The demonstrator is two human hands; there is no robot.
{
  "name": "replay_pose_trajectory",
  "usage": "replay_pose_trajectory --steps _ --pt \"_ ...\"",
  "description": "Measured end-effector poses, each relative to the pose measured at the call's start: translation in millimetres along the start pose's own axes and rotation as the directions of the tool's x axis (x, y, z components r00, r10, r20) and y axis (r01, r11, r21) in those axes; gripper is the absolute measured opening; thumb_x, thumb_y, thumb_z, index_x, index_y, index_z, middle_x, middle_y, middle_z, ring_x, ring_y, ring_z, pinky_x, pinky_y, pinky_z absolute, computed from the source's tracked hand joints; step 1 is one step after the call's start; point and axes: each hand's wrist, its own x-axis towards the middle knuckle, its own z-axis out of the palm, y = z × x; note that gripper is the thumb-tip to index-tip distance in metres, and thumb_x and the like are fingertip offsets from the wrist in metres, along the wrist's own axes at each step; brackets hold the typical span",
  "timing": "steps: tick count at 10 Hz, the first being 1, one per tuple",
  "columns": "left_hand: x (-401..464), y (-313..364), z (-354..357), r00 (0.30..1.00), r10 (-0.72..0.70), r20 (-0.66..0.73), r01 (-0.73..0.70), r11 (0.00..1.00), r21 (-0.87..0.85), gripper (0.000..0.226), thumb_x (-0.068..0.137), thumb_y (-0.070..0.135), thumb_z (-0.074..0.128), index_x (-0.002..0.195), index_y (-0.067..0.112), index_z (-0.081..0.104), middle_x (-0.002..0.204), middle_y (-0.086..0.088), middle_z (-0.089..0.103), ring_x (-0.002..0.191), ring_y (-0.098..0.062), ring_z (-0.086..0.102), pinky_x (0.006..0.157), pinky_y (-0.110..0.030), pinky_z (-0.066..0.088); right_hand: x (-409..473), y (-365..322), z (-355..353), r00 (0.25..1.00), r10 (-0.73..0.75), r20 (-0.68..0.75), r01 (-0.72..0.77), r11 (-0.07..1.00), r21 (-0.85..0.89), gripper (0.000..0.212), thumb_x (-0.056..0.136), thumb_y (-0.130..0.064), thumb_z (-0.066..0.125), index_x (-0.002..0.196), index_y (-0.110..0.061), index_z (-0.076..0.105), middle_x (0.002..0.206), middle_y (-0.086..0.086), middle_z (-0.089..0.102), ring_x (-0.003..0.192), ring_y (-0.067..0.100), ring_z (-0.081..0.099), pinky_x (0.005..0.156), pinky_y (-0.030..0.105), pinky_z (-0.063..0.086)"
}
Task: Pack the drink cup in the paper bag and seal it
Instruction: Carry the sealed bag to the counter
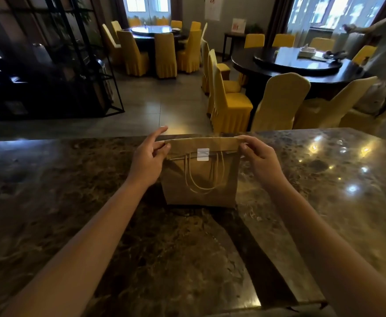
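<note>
Head view is showing the paper bag standing at 12 o'clock on the counter, folded top stickered; the left hand and right hand are pinching its corners; the cup is presumably inside, unseen.

I stand at a dark marble counter with a brown paper bag upright on it. The bag's top is folded over toward me, and a white sticker bridges the flap's edge and the bag's front. Its cord handles hang down the front. My left hand pinches the fold's left end, index finger raised. My right hand pinches the right end. Beyond the counter stand yellow-covered chairs round dark tables.
</note>
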Motion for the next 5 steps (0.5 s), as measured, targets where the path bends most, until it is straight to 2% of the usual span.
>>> replay_pose_trajectory --steps 1,2,3,4,5 --pt "0 -2 1 1.000 -0.007 -0.004 0.007 1.000 -0.024 0.052 0.104 0.024 0.058 0.150 0.040 0.042 0.144 -0.011 0.058 0.118 -0.010 0.061 0.092 -0.029 0.058 -1 3 -2 0.999 0.010 0.033 -0.011 0.999 0.039 0.026 0.105 -0.013 0.055 0.126 -0.020 0.068 0.109 -0.006 0.074 0.104 0.015 0.070 0.086 0.036 0.060" --pt "-4 0 -1 1.000 -0.020 0.010 0.021 0.999 -0.044 0.055 0.102 0.026 0.060 0.153 0.034 0.040 0.142 -0.009 0.058 0.112 -0.011 0.064 0.092 -0.035 0.060 -2 2 -1 0.997 0.026 0.066 -0.033 0.995 0.093 0.027 0.102 -0.014 0.060 0.129 -0.017 0.065 0.109 -0.011 0.075 0.104 0.009 0.071 0.080 0.022 0.058" --pt "-7 6 -3 1.000 -0.023 0.011 0.024 0.998 -0.058 0.057 0.102 0.025 0.061 0.154 0.027 0.039 0.139 -0.002 0.062 0.113 -0.015 0.066 0.098 -0.046 0.058 -3 -6 -1 0.997 0.051 0.049 -0.055 0.996 0.076 0.034 0.099 -0.024 0.066 0.133 -0.018 0.062 0.111 -0.007 0.073 0.104 0.005 0.071 0.079 0.018 0.057" --pt "-10 12 -10 1.000 0.005 0.000 -0.005 1.000 -0.021 0.055 0.102 0.026 0.061 0.153 0.026 0.040 0.141 0.003 0.062 0.123 -0.018 0.061 0.108 -0.049 0.050 -4 -15 -3 0.998 0.058 0.040 -0.060 0.997 0.045 0.041 0.098 -0.030 0.068 0.137 -0.021 0.059 0.120 -0.005 0.068 0.106 0.003 0.069 0.080 0.017 0.057" --pt "-10 25 -17 0.999 0.039 -0.025 -0.039 0.999 0.008 0.055 0.102 0.031 0.061 0.153 0.026 0.040 0.145 0.005 0.058 0.125 -0.015 0.058 0.109 -0.044 0.048 -2 -32 -9 0.998 0.066 0.008 -0.066 0.997 -0.037 0.047 0.097 -0.032 0.068 0.141 -0.022 0.054 0.131 -0.004 0.064 0.117 0.007 0.063 0.090 0.022 0.055"
